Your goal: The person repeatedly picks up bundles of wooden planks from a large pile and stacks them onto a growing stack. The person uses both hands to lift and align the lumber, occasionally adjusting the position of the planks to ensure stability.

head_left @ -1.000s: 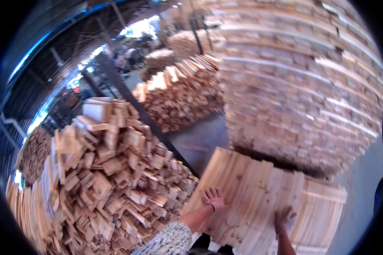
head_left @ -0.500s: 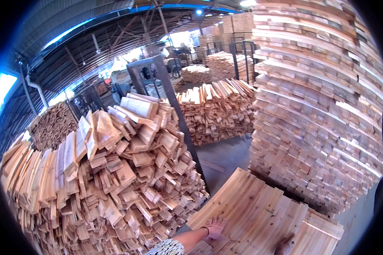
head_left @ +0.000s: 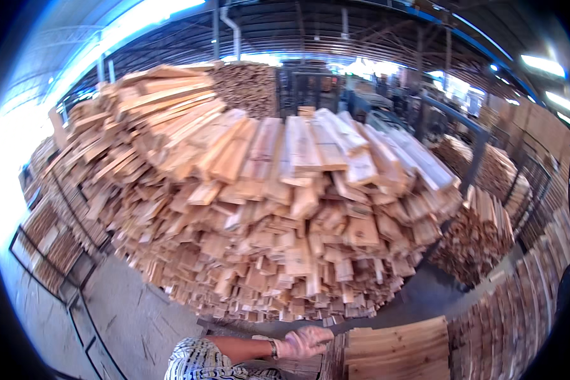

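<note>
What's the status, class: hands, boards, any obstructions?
Left hand blurred, beside wooden boards; right hand out of view. Boards lie flat, side by side. Large plank pile beyond.

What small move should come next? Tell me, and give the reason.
Probably reach the left hand forward to the pile: the hand, though blurred, shows no board in it, and board ends jut from the pile's top.

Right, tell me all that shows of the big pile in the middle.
The pile is a broad, bulging heap of boards, seemingly sawn wood, pale tan to reddish brown. Long ones fan out along its top; below, stacked board ends jut unevenly. It stands mid-view, beyond the left hand. Whether the dark post at its right touches it, I cannot tell.
</note>
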The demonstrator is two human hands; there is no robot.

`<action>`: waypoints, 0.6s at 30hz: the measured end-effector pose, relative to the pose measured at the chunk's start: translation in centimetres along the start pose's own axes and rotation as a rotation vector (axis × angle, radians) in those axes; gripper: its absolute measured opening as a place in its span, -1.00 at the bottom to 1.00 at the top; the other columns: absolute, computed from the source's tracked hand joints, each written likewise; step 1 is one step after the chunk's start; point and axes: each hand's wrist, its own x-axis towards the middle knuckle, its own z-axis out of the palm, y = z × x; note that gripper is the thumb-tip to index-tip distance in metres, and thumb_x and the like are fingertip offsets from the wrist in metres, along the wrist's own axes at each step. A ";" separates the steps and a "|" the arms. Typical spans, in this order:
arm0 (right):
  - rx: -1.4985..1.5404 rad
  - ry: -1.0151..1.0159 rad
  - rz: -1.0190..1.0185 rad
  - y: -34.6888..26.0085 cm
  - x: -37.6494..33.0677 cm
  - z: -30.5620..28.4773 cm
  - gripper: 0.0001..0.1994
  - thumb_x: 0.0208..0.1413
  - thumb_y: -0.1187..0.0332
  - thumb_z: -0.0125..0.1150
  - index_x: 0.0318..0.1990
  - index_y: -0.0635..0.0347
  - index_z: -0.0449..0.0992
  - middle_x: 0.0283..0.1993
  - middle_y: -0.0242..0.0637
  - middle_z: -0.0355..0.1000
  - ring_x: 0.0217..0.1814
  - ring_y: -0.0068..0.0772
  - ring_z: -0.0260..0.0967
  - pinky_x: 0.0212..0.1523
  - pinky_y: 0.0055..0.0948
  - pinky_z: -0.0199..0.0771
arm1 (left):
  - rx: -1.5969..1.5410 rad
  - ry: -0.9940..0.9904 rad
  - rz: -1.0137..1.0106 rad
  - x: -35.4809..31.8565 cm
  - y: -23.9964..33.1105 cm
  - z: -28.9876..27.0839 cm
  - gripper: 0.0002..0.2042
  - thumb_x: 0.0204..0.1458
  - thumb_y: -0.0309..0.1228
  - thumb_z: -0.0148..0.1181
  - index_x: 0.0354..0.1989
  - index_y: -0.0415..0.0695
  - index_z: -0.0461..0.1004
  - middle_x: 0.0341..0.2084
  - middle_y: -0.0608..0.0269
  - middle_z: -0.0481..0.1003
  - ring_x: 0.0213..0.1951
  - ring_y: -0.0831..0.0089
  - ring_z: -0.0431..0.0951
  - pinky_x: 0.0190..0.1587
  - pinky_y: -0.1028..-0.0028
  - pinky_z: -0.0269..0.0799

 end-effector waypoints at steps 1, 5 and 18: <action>0.459 -0.071 0.062 -3.5 1.8 2.3 -0.51 0.31 0.03 0.14 0.26 0.09 0.41 0.29 -0.12 0.35 0.24 0.11 0.33 0.18 -0.03 0.42 | 0.022 0.223 0.005 -2.0 -0.6 -2.4 -0.47 0.23 -0.14 0.09 0.32 -0.14 0.33 0.27 -0.10 0.34 0.26 -0.07 0.36 0.33 0.10 0.26; 0.738 -0.205 -0.772 -21.6 10.5 -1.8 -0.36 0.23 0.30 0.16 0.45 0.19 0.15 0.50 0.00 0.12 0.51 0.09 0.03 0.42 -0.11 0.19 | 0.340 0.779 0.159 -6.1 -0.3 -15.5 -0.46 0.13 -0.28 0.27 0.29 -0.14 0.34 0.23 -0.08 0.36 0.28 -0.10 0.33 0.32 0.01 0.24; 0.835 0.101 -1.552 -69.3 25.9 -37.8 -0.31 0.09 0.11 0.32 0.31 0.20 0.22 0.27 0.04 0.23 0.18 0.12 0.38 0.13 -0.08 0.49 | 1.142 1.490 -0.468 -27.6 -4.9 -60.6 -0.11 0.07 -0.06 0.28 0.48 -0.23 -0.01 0.43 -0.24 0.01 0.46 -0.18 -0.04 0.46 -0.02 -0.04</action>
